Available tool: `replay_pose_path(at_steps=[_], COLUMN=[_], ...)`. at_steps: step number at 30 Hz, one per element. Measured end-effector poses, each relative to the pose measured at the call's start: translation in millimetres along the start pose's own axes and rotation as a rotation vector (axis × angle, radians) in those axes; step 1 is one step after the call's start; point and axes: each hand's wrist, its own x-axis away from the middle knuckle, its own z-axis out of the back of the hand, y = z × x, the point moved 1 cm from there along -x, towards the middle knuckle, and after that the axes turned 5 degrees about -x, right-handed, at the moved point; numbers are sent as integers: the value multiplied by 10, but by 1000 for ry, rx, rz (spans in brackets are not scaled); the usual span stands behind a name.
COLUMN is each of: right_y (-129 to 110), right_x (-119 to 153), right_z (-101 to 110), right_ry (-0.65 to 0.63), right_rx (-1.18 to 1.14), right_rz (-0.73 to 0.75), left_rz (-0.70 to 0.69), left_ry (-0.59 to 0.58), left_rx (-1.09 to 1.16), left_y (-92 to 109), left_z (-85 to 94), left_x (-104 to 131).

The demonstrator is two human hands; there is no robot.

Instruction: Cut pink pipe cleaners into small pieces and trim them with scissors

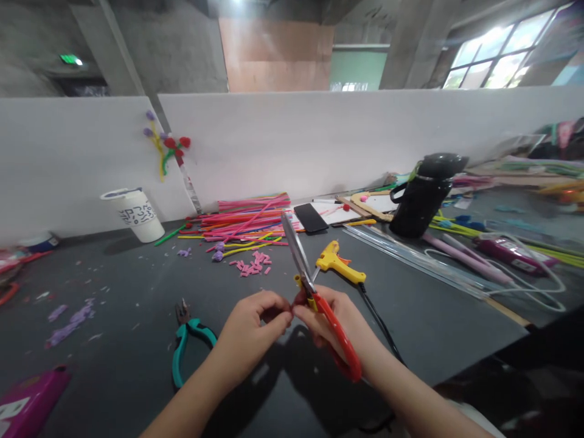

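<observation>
My right hand (335, 310) is closed around a pair of scissors with red handles (337, 340), its blades pointing up and away from me. Its thumb and fingertips meet those of my left hand (255, 325), which is pinched closed. Whatever sits between the left fingertips is too small or hidden to make out. A bit of yellow (298, 281) shows beside the scissors' pivot. Just beyond the hands lie a yellow glue gun (337, 261) and a scatter of short pink cut pieces (253, 265). Teal-handled pliers (187, 334) rest left of my left forearm.
Pink, red and yellow pipe cleaners (246, 222) lie along the back beside a black phone (311, 218). A white cup (137, 216) stands at left, a black jug (422, 198) at right. Clear sticks (410, 258) cross the right side. Purple boxes (31, 401) flank the workspace.
</observation>
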Motion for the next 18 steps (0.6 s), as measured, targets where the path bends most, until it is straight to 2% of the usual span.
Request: replay_pose_path(at_steps=[4,7,10,15,18], right_y=[27,39,27,6,19], right_x=[-10,-15,-11,10,21], right_z=[-3,34,50,22,28], right_ry=[58,156,144,35,47], right_rx=[-18,-18,-21,-17,243], right_rz=[25,53,50,34,176], left_rz=[17,71,134,188,154], left_ry=[-46,-73,-76,-5,114], left_rx=[33,179,365,531,622], left_y=[12,-19,-40,-40,-71], left_z=[-15,-11,-10,0,34], left_x=[-2,-13,-25,-35,-33])
